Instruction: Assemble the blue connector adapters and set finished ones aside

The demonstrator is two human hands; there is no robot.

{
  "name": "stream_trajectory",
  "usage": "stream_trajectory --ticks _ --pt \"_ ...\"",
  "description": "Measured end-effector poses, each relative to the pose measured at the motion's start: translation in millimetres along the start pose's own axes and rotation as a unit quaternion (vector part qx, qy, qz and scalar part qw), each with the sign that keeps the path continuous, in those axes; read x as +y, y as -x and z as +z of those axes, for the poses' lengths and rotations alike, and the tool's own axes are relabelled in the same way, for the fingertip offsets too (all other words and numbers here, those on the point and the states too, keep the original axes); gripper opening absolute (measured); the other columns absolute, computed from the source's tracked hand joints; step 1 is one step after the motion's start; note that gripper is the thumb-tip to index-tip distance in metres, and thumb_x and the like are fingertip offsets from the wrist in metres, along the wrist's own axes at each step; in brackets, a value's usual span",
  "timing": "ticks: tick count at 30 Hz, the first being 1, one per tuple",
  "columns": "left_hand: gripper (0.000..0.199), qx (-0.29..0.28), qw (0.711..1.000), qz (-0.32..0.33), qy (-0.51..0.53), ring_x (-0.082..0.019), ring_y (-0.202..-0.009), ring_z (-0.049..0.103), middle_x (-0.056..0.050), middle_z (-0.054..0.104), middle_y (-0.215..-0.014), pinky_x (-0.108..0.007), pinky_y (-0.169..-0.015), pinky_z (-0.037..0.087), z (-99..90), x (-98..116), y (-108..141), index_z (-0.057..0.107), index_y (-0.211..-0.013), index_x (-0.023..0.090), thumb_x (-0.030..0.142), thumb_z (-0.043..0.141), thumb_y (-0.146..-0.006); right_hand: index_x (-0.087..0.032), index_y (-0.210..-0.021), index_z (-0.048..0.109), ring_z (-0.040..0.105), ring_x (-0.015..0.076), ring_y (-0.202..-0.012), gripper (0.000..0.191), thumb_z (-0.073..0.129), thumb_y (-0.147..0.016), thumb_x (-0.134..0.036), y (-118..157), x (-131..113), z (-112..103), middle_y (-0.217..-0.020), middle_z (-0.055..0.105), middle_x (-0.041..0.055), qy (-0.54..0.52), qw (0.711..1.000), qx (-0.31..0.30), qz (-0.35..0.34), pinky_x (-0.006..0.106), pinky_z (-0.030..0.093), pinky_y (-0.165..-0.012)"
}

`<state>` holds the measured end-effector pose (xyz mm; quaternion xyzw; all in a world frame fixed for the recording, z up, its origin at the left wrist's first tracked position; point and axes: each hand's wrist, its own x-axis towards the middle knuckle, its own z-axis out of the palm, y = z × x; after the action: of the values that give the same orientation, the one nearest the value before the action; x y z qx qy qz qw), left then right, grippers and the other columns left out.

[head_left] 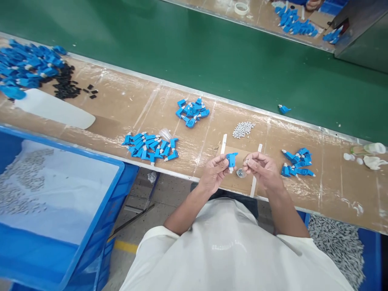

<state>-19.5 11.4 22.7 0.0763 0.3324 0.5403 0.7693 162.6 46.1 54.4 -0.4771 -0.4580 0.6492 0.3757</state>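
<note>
My left hand (216, 170) is closed on a blue plastic part (232, 160) with a white tip pointing down. Beside it, my right hand (261, 167) pinches something small and pale between thumb and fingers, too small to name. Between the hands, a small round clear dish (241, 173) sits on a cardboard piece (239, 184) held by white tape strips. Just beyond the hands lies a heap of small grey pieces (243, 129). Blue parts with white tips form a pile (298, 162) right of my right hand and another pile (151, 146) to the left.
A green conveyor belt (169, 48) runs behind the bench, with one blue part (284, 108) at its edge. Far left are a large blue heap (27, 64), black pieces (66, 83) and a white scoop-like sheet (54, 109). Blue bins (118, 178) stand below. Another person's hand (313, 5) shows opposite.
</note>
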Motion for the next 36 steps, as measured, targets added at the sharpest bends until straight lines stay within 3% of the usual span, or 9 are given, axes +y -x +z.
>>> stream_trajectory --ticks 6,20,23,26,29,32,36 --pt "0.05 -0.012 0.999 0.023 -0.024 -0.01 -0.059 0.066 -0.001 0.072 -0.071 -0.019 -0.058 0.051 11.5 -9.3 10.3 0.077 -0.093 0.014 0.041 0.099 -0.056 -0.019 -0.077 0.072 0.067 0.0136 -0.058 0.04 0.093 -0.066 -0.052 24.8 0.5 14.5 -0.071 0.073 0.0036 -0.073 0.997 0.006 0.04 0.024 0.058 -0.052" --pt "0.053 0.007 0.999 0.003 -0.052 -0.009 -0.06 0.065 -0.003 0.076 -0.077 -0.019 -0.057 0.051 9.4 -14.4 18.3 0.078 -0.092 0.014 0.041 0.1 -0.052 -0.019 -0.077 0.073 0.067 0.0135 -0.059 0.042 0.091 -0.067 -0.055 42.1 1.4 18.8 -0.071 0.071 0.0028 -0.058 0.998 0.02 0.022 0.025 0.061 -0.052" --pt "0.053 0.008 0.999 -0.012 -0.053 -0.01 -0.06 0.066 -0.005 0.078 -0.081 -0.021 -0.059 0.053 8.5 -12.1 20.3 0.078 -0.092 0.014 0.04 0.1 -0.051 -0.019 -0.078 0.073 0.066 0.0141 -0.06 0.041 0.088 -0.071 -0.057 44.8 2.3 20.4 -0.073 0.071 0.0031 -0.035 0.999 0.011 0.004 0.026 0.061 -0.053" --pt "0.052 -0.012 0.998 -0.043 -0.042 -0.009 -0.059 0.065 -0.004 0.077 -0.081 -0.019 -0.058 0.053 9.7 -7.1 23.8 0.078 -0.095 0.012 0.037 0.1 -0.054 -0.02 -0.082 0.072 0.065 0.0147 -0.062 0.036 0.081 -0.081 -0.054 48.4 0.7 20.6 -0.077 0.07 0.0033 0.032 0.997 0.007 -0.064 0.028 0.059 -0.055" --pt "0.04 -0.042 0.994 -0.095 -0.026 -0.007 -0.056 0.063 -0.002 0.073 -0.073 -0.015 -0.054 0.052 13.8 0.0 27.9 0.077 -0.09 0.01 0.031 0.096 -0.062 -0.021 -0.088 0.072 0.065 0.0164 -0.069 0.023 0.071 -0.094 -0.043 50.1 -6.2 17.8 -0.08 0.069 0.0039 0.169 0.962 0.003 -0.212 0.031 0.056 -0.062" --pt "0.019 -0.045 0.987 -0.155 -0.019 -0.006 -0.055 0.064 -0.001 0.069 -0.067 -0.012 -0.053 0.052 19.4 7.2 31.8 0.073 -0.082 0.009 0.019 0.087 -0.074 -0.022 -0.094 0.071 0.064 0.0175 -0.074 0.012 0.063 -0.1 -0.028 48.8 -16.4 12.4 -0.081 0.069 0.0045 0.297 0.89 -0.024 -0.344 0.032 0.053 -0.066" --pt "0.005 -0.022 0.978 -0.208 -0.019 -0.006 -0.053 0.065 -0.001 0.068 -0.066 -0.01 -0.052 0.053 26.5 13.6 36.6 0.071 -0.08 0.008 0.009 0.074 -0.084 -0.021 -0.101 0.068 0.066 0.0179 -0.077 0.011 0.059 -0.1 -0.016 46.8 -26.1 6.4 -0.085 0.07 0.0059 0.357 0.837 -0.064 -0.41 0.03 0.052 -0.064"
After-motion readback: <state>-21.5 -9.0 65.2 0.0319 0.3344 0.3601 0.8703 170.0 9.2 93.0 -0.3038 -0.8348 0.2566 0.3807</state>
